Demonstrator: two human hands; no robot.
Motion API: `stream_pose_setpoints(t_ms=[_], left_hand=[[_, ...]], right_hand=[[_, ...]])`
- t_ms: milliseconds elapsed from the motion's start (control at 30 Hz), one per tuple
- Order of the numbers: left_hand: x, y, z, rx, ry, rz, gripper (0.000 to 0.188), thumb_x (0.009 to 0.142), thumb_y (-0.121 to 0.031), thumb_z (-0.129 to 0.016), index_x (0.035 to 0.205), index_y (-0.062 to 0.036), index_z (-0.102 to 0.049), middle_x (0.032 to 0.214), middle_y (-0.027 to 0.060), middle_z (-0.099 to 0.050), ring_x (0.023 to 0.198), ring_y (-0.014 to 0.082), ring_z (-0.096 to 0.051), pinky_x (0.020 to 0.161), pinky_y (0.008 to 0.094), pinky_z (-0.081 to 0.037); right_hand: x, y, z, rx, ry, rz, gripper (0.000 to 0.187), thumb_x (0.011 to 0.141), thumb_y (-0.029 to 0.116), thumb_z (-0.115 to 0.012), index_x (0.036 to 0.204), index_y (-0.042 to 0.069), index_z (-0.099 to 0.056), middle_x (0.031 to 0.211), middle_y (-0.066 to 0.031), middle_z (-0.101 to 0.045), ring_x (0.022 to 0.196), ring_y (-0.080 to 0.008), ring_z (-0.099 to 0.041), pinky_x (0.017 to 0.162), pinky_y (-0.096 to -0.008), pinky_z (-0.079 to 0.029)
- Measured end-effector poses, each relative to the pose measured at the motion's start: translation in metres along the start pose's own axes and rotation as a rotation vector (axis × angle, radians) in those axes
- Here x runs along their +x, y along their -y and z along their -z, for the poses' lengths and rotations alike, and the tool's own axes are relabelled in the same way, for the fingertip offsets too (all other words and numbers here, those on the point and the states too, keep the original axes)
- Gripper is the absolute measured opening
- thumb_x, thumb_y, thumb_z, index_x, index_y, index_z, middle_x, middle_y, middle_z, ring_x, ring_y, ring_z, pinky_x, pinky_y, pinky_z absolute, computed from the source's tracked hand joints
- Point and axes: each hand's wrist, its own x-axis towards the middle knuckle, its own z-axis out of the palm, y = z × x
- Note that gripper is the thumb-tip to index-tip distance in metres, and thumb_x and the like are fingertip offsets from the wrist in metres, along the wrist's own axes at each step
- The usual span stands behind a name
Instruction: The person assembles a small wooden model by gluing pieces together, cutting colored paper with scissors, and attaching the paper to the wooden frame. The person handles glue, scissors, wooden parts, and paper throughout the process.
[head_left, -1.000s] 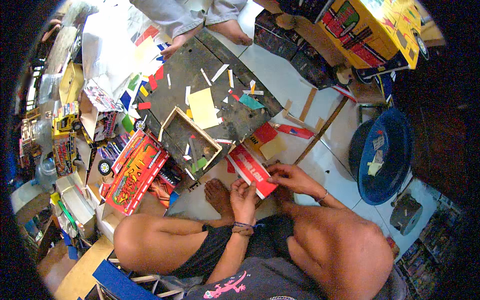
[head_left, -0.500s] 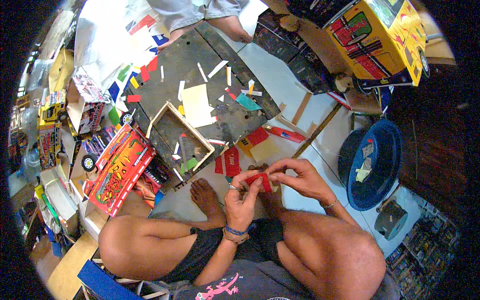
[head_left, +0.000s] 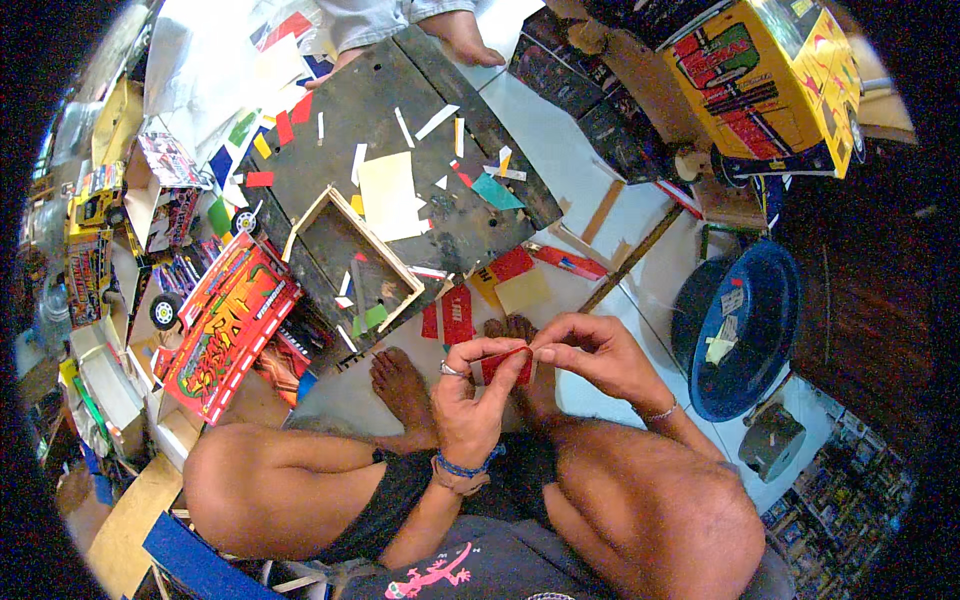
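Between my hands, above the gap between my bent legs, is a small red piece of sticker sheet or paper (head_left: 498, 368). My left hand (head_left: 468, 408) pinches it between thumb and fingers. A ring and a blue bracelet show on that hand and wrist. My right hand (head_left: 600, 355) is closed in a pinch, its thumb and fingertip at the red piece's right edge. The fingers partly hide the piece. Beyond my hands stands a dark wooden board (head_left: 330, 140), with an open wooden frame (head_left: 388, 254) and a cream sheet (head_left: 388, 195) on it.
Coloured scraps litter the board. A red toy truck body (head_left: 235, 335) lies at the left, and a yellow toy truck (head_left: 760, 90) stands at the far right. A blue basin (head_left: 745, 390) is at the right. A red cutter knife (head_left: 568, 262) lies on the floor. Another person's foot (head_left: 462, 38) rests beyond the board.
My left hand has shifted slightly left and the red piece has turned in its fingers. My right fingertips stay at the piece's edge. The whole view has shifted a little.
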Motion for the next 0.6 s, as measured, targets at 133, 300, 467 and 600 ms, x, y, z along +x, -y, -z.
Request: stream_pose_setpoints(t_ms=[133,300,467,600], left_hand=[[-0.002,0.001,0.0,0.041,0.012,-0.02,0.021,0.091,-0.009,-0.075,0.108,-0.0042,-0.064,0.103,0.008,-0.073,0.095,0.0151,-0.068,0.086,0.0294,-0.053],[-0.005,-0.003,-0.001,0.044,-0.039,0.056,0.021,0.09,-0.01,-0.076,0.108,-0.0041,-0.066,0.101,0.0077,-0.074,0.095,0.0159,-0.068,0.087,0.0297,-0.053],[-0.003,-0.01,0.002,0.118,-0.012,0.037,0.022,0.09,-0.01,-0.076,0.109,-0.0037,-0.067,0.103,0.0076,-0.074,0.095,0.0145,-0.068,0.086,0.0285,-0.054],[-0.002,-0.014,0.004,0.073,-0.026,0.05,0.021,0.09,-0.008,-0.075,0.109,-0.0036,-0.067,0.103,0.0076,-0.074,0.095,0.0132,-0.068,0.085,0.028,-0.054]], right_hand=[[0.0,0.0,0.002,-0.025,0.038,-0.083,0.018,0.095,0.017,-0.071,0.102,0.002,-0.073,0.098,-0.0044,-0.073,0.095,-0.0118,-0.066,0.087,-0.0289,-0.052],[0.0,-0.006,-0.003,-0.122,0.002,0.034,0.018,0.097,0.018,-0.068,0.102,0.001,-0.073,0.098,-0.0038,-0.072,0.094,-0.0119,-0.065,0.087,-0.0295,-0.052],[-0.002,-0.002,-0.005,-0.142,0.002,0.004,0.02,0.099,0.02,-0.065,0.104,0.001,-0.072,0.098,-0.0036,-0.072,0.094,-0.0114,-0.064,0.086,-0.0289,-0.051],[-0.004,0.006,-0.003,-0.113,0.001,-0.039,0.021,0.099,0.019,-0.066,0.107,0.001,-0.072,0.099,-0.004,-0.073,0.094,-0.0113,-0.064,0.086,-0.029,-0.051]])
